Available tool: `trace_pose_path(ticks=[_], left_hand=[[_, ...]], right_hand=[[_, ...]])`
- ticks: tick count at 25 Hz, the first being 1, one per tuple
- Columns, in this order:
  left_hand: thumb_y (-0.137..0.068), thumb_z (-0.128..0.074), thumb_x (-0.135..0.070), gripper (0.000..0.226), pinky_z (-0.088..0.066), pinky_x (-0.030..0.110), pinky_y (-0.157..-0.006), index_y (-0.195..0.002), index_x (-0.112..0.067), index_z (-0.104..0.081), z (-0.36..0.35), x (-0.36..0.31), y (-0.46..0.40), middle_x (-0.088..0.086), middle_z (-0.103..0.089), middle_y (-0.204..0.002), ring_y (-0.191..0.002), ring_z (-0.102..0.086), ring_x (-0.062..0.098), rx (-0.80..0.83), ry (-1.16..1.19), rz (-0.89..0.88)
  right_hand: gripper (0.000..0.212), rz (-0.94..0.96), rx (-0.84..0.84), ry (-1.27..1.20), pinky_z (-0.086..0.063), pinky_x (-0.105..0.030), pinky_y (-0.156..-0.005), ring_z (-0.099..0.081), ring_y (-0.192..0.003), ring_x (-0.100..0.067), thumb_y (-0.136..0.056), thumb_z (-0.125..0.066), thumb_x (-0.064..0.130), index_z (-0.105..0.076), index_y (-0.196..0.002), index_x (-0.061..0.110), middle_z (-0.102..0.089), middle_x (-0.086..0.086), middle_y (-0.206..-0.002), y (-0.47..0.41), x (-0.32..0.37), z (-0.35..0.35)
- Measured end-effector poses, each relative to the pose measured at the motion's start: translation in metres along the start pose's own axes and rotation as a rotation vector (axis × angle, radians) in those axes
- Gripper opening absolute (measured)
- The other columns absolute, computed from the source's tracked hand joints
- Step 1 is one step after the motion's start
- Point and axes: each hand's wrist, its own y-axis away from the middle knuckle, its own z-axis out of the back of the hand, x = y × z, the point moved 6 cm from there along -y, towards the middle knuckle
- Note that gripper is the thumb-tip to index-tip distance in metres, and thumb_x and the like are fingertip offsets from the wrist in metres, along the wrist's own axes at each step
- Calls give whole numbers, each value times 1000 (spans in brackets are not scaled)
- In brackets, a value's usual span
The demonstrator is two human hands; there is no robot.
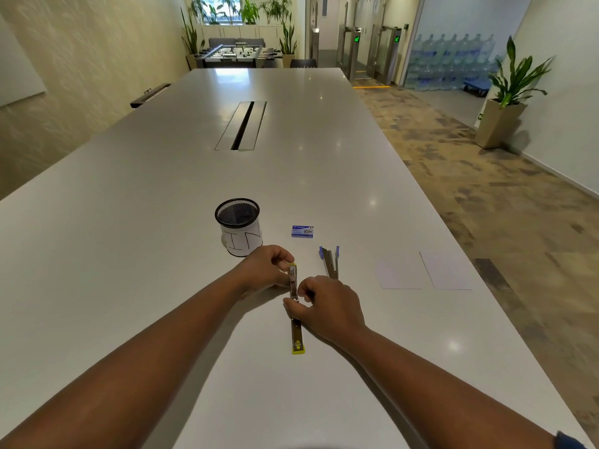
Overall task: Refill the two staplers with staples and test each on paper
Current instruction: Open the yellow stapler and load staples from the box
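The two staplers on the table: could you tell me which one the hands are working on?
The yellow-tipped stapler, opened flat and held by the left hand and right hand. The blue-tipped stapler lies untouched, just beyond the right hand.

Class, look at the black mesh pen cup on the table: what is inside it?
Through the open top of the mesh pen cup only dark mesh wall shows, with nothing standing above the rim. A white paper label wraps its lower half, so the bottom is hidden.
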Motion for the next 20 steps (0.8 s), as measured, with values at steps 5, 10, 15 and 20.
trace_pose_path(ticks=[5,10,15,20], left_hand=[[-73,-83,5,34,-60,24,-63,-100,-12,-70,-1,5,-7,9,-75,-92,-79,-73,17,29,80,137],[-82,-75,3,12,-61,28,-64,-89,-8,-72,-3,12,-14,12,-77,-79,-68,-73,19,-46,183,186],[-87,-70,2,6,-61,35,-69,-89,-3,-72,-5,16,-17,15,-74,-74,-61,-66,21,-94,222,189],[-87,-68,3,4,-51,28,-52,-89,2,-71,-6,20,-15,18,-69,-67,-47,-56,19,-97,320,176]], right_hand=[[39,8,10,-4,-43,-27,-54,-53,-62,-10,-78,-56,70,-58,-75,31,-54,11,-66,0,0,-1],[39,15,-9,-4,-42,-26,-53,-53,-61,-8,-77,-56,71,-59,-77,32,-55,12,-67,0,0,-2],[39,-18,-16,-70,-49,-26,-57,-56,-63,-5,-76,-58,71,-52,-100,40,-57,18,-72,1,-2,-2],[36,101,-48,-109,-42,-20,-57,-51,-63,-1,-87,-59,54,-48,-119,45,-60,19,-85,7,7,3]])
